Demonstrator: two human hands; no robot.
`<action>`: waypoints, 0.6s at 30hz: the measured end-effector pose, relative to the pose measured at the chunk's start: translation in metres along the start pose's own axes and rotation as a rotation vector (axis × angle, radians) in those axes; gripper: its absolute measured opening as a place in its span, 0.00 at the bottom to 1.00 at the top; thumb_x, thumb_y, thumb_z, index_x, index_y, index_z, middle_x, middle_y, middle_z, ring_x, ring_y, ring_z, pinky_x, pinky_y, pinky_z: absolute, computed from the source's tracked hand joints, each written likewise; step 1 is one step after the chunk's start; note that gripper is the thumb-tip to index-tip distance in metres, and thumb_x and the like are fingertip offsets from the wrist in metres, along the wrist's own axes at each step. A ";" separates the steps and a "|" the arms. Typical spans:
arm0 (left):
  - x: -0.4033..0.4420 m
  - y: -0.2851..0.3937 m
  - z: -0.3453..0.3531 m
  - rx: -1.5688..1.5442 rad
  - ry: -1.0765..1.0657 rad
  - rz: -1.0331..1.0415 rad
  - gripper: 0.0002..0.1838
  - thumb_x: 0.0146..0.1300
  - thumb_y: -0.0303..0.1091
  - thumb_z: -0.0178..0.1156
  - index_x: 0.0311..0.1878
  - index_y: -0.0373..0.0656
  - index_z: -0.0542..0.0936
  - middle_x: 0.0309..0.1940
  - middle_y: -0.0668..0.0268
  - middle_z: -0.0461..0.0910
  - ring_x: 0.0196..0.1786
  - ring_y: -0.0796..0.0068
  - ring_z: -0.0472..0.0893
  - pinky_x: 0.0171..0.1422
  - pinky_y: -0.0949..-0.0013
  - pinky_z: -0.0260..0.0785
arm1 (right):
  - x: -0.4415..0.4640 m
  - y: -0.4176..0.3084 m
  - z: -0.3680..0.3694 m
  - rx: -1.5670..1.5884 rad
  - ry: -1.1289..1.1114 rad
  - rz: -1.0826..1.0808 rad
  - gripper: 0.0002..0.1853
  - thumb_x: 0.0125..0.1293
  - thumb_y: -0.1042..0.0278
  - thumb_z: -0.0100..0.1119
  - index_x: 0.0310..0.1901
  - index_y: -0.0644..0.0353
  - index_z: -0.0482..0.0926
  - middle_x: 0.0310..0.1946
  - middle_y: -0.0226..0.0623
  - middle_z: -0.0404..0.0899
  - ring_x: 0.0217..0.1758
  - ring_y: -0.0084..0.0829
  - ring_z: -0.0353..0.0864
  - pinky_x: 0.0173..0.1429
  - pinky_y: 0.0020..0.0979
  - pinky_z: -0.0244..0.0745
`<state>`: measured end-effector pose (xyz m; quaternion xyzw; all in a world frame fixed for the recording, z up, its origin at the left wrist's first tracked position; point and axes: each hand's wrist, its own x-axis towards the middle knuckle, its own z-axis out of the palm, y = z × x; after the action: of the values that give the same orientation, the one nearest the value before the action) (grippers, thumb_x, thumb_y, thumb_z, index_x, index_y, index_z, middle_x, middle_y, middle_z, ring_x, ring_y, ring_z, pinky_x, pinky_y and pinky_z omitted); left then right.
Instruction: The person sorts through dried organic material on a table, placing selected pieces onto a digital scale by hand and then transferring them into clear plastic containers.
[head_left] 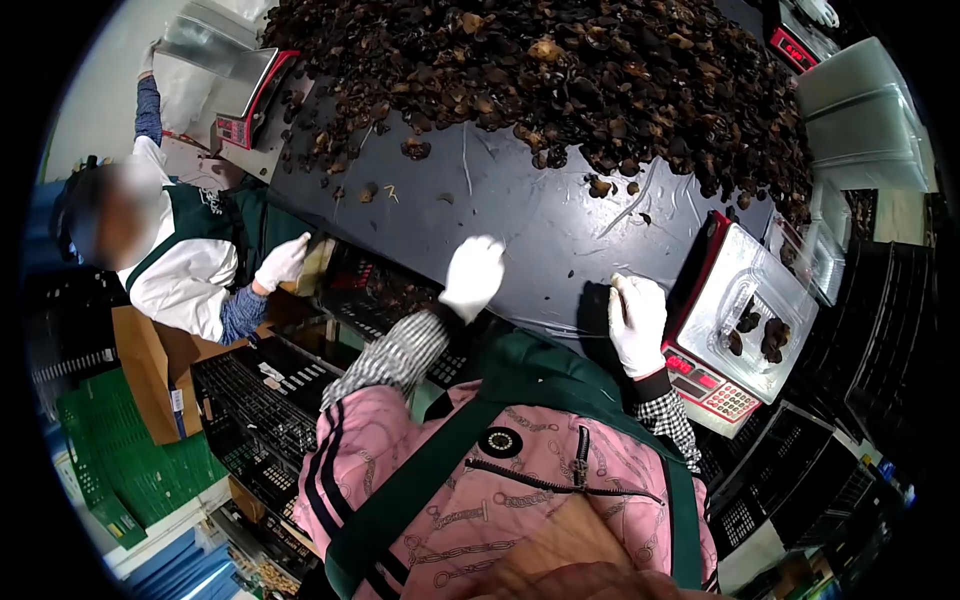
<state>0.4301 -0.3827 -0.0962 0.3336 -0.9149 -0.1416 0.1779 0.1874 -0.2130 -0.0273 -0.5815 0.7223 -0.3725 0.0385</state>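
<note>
Flanking the hands [473, 278] [638, 325] are crates [245, 400] and a scale [708, 335].

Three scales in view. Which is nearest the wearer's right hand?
The near scale, just beside the right hand, carrying a clear tray with dark pieces. The upper-left scale and upper-right scale stand farther off.

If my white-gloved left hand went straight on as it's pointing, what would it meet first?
Probably the near edge of the heap of dark brown, crinkled pieces, across bare dark grey tabletop; how high your left hand sits is unclear.
</note>
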 end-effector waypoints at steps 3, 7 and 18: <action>-0.051 -0.025 -0.044 0.085 -0.067 -0.097 0.09 0.47 0.27 0.65 0.33 0.39 0.80 0.31 0.59 0.79 0.36 0.52 0.80 0.44 0.54 0.73 | 0.007 -0.005 0.017 0.003 -0.010 0.040 0.12 0.58 0.79 0.66 0.45 0.62 0.82 0.35 0.42 0.81 0.40 0.44 0.79 0.46 0.41 0.72; 0.002 -0.041 -0.050 -0.014 0.247 0.022 0.14 0.51 0.29 0.72 0.42 0.41 0.84 0.44 0.55 0.83 0.48 0.53 0.82 0.54 0.55 0.75 | 0.010 -0.009 0.033 0.023 -0.009 0.054 0.12 0.58 0.79 0.66 0.45 0.62 0.82 0.35 0.41 0.80 0.40 0.44 0.78 0.46 0.41 0.72; 0.201 -0.040 0.052 0.002 -0.081 -0.177 0.16 0.60 0.37 0.63 0.50 0.42 0.80 0.49 0.54 0.75 0.51 0.52 0.78 0.57 0.56 0.74 | 0.019 -0.008 0.033 0.011 -0.005 0.112 0.12 0.61 0.77 0.65 0.47 0.60 0.82 0.37 0.39 0.81 0.43 0.42 0.79 0.50 0.39 0.71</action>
<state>0.2874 -0.5373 -0.1115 0.4074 -0.8884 -0.1690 0.1272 0.2040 -0.2458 -0.0391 -0.5407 0.7515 -0.3724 0.0643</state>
